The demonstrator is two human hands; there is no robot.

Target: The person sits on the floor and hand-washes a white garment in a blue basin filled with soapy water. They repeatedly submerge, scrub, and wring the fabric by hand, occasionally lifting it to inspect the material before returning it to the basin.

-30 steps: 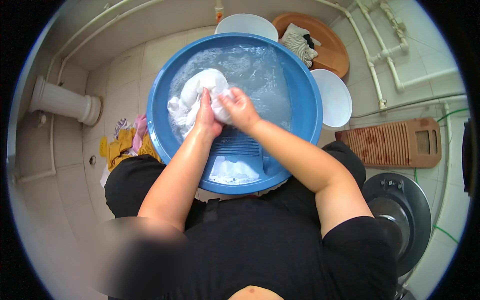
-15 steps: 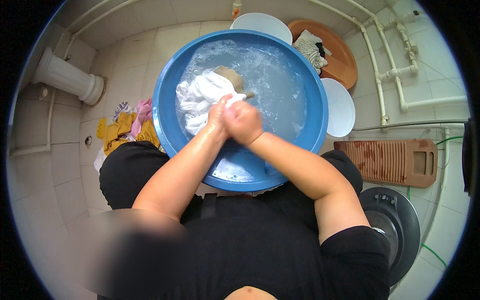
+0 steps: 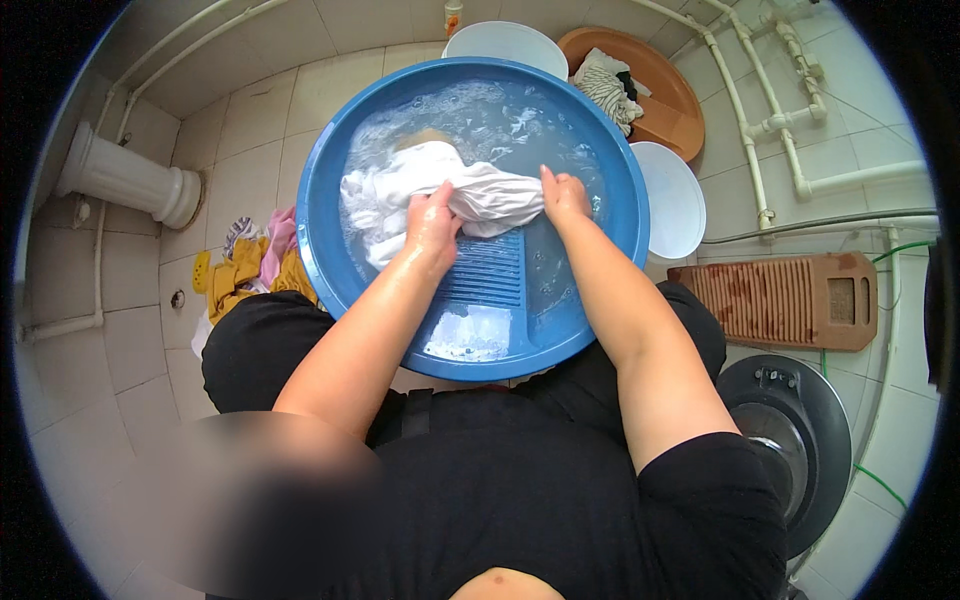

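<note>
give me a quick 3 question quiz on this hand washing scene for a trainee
1. True or false: both hands grip the white cloth.
2. Multiple choice: the cloth lies in A) the brown basin, B) the blue basin, C) the white bowl.
3. Fill in: the ridged blue surface under the cloth is a built-in ____.

Key
1. True: the left hand and the right hand each clutch it, spread apart.
2. B: the blue basin, in soapy water; the brown basin holds other laundry and the white bowl is beside it.
3. Washboard.
</note>
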